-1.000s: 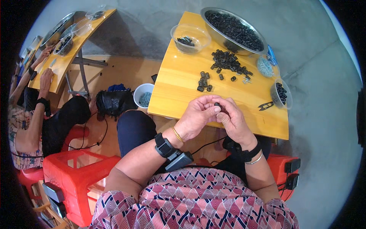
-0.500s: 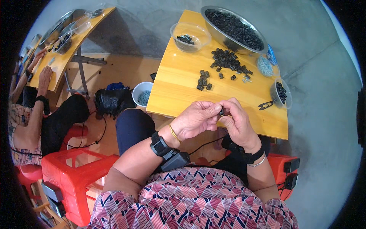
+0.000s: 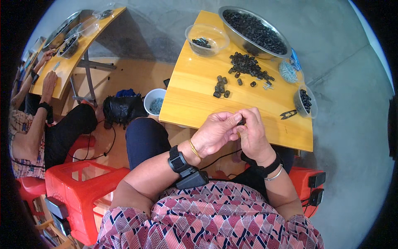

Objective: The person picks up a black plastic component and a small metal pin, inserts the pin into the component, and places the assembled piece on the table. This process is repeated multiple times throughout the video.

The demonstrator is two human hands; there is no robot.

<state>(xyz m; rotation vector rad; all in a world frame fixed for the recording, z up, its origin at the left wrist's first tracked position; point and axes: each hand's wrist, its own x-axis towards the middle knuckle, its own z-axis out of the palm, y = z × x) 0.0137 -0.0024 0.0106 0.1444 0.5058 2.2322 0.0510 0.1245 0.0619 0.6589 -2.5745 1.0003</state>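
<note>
Above the near edge of the table, both of my hands meet at a small black plastic piece (image 3: 241, 121). The thumb and fingers of my left hand (image 3: 216, 133) are closed on its left side. My right hand (image 3: 253, 135) pinches it from the right; fingers hide most of it. Beyond my hands, several short black cylinders (image 3: 220, 88) stand in a small group on the tabletop. A heap of similar black pieces (image 3: 245, 64) lies farther back, with a few tiny silvery parts (image 3: 268, 84) at its right edge.
On the yellow table (image 3: 186, 99) are a big metal basin (image 3: 286, 52) of black pieces, clear tubs (image 3: 207, 50), (image 3: 311, 108) and thread snips (image 3: 288, 114). A tub of bluish-silver bits (image 3: 287, 72) stands at right. A white bucket (image 3: 150, 99) is left of the table; another person's hand (image 3: 49, 85) rests at a far-left table.
My hands have shifted slightly and turned around the small black piece, which my fingers now cover more. At the left table, the other person's farther hand has moved a little.
</note>
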